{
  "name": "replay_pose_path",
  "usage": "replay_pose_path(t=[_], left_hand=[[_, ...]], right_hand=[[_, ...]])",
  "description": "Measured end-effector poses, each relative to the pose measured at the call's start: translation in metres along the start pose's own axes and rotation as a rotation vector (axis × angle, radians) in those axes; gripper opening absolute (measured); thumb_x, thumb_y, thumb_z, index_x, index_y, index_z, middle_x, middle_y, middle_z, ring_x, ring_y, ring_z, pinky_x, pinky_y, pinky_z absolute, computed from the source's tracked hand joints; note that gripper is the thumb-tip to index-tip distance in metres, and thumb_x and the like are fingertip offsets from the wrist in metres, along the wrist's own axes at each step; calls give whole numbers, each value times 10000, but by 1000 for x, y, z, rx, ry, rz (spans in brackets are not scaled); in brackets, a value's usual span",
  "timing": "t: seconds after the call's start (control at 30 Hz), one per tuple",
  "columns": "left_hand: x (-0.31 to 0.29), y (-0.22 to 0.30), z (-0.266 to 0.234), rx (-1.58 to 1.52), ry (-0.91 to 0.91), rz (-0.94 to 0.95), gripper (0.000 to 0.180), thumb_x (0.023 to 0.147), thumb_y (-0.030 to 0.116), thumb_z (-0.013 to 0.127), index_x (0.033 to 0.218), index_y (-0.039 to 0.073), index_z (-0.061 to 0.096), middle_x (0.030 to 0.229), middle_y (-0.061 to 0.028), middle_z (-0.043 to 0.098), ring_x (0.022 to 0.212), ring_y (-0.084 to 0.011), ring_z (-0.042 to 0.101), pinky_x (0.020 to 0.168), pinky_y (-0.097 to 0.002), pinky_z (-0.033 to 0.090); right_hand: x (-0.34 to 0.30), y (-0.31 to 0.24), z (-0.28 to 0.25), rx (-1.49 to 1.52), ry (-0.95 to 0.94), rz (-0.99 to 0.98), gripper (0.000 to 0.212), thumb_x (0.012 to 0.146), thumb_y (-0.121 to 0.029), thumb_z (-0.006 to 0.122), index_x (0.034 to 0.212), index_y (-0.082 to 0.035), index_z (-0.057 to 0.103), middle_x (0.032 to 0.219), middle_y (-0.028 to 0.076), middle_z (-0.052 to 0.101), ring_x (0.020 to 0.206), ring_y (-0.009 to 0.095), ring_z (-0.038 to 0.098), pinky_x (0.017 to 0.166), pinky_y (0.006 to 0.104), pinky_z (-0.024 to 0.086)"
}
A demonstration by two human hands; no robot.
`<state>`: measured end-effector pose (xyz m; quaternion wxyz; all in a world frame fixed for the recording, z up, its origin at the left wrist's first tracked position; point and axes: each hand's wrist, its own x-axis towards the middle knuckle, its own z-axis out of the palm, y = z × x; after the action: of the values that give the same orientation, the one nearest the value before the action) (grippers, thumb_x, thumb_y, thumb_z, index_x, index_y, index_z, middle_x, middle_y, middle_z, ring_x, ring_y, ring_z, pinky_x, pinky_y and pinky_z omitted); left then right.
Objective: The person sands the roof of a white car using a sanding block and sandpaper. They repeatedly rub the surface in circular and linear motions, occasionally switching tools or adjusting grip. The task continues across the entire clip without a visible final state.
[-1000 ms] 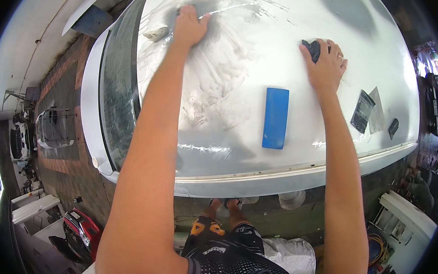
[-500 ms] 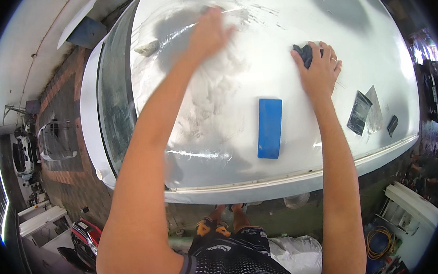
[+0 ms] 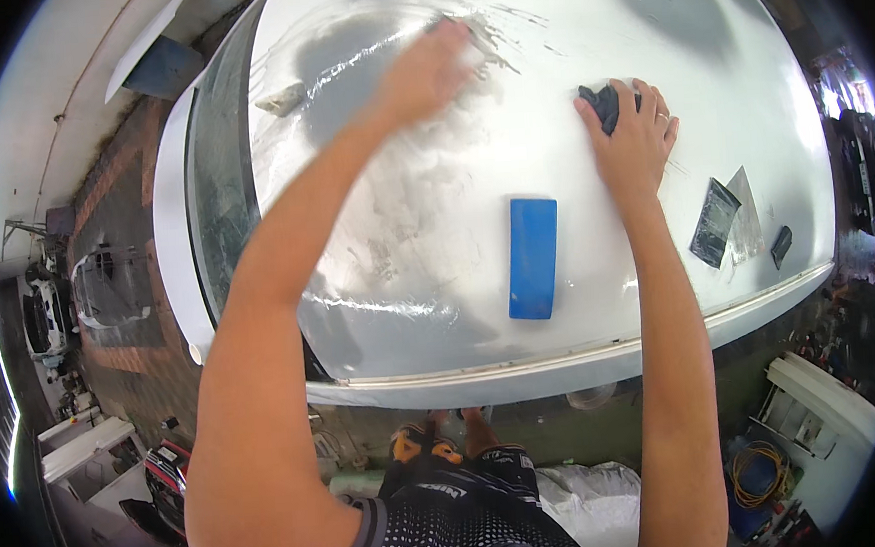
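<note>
I find my left hand (image 3: pixel 425 74) stretched far out and pressed palm-down on the white car panel (image 3: pixel 642 20). Its fingers lie flat and together on a wet, smeared patch of film; I cannot tell whether anything sits under the palm, as the hand is blurred. To the left of that hand, well apart from it, a small crumpled scrap (image 3: pixel 282 100) rests on the panel near the dark windscreen (image 3: pixel 217 187). Below and to the right of the left hand, between my two forearms, a blue rectangular block (image 3: pixel 534 258) lies flat on the panel, touched by neither hand.

My right hand (image 3: pixel 635 141) rests on the panel level with the left, its fingers curled and closed over a small dark pad (image 3: pixel 602 103), which shows at the fingertips on the hand's left side. A ring is visible on one finger. To the right of and below this hand, near but not touching, a dark flat packet (image 3: pixel 715 221) lies on a pale sheet (image 3: pixel 750 219). Just beyond these, further right, a small black object (image 3: pixel 781 245) lies near the panel's edge.
</note>
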<state>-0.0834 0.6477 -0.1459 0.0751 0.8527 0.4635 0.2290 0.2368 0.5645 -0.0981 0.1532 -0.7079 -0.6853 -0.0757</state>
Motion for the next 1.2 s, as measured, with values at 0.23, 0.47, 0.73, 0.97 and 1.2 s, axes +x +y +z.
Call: replay_pose_path(t=[0.23,0.47,0.73,0.97,1.2], left_hand=[[51,-65,-9,330,134,-226,614,1082,431,468,1447,-61,505,1460,-264,563,1411,-390,481,1200,-457,365],[-45,-198,-128,878,-282,-423,551,1089,369,470,1493,-6,487,1557,-253,459,1443,-415,427,1221,-470,321],[-46,-142,-50,333,62,-227,601,1101,456,415,1508,22,508,1603,-259,417,1501,-401,372,1247,-491,279],[13,-110,2,544,28,-438,743,1100,534,316,1482,-80,485,1583,-325,404,1510,-444,342,1243,-533,272],[-3,-22,-27,161,-49,-450,781,1073,544,424,1539,-80,382,1609,-317,364,1514,-443,330,1250,-527,258]], right_hand=[[4,-19,7,51,4,-36,647,952,-655,620,1390,-178,612,1519,124,487,1495,354,353,1219,666,208],[13,-57,-3,154,27,-62,640,947,-654,628,1381,-184,618,1535,111,472,1501,343,345,1223,663,206],[8,-19,-2,39,40,-22,635,953,-653,624,1390,-193,613,1523,86,472,1492,320,358,1225,649,224],[5,-21,2,48,26,-33,639,955,-664,610,1390,-195,614,1516,94,477,1486,333,366,1214,665,231],[5,-8,4,24,29,-13,656,956,-671,603,1403,-190,608,1519,96,485,1489,326,365,1220,659,224]])
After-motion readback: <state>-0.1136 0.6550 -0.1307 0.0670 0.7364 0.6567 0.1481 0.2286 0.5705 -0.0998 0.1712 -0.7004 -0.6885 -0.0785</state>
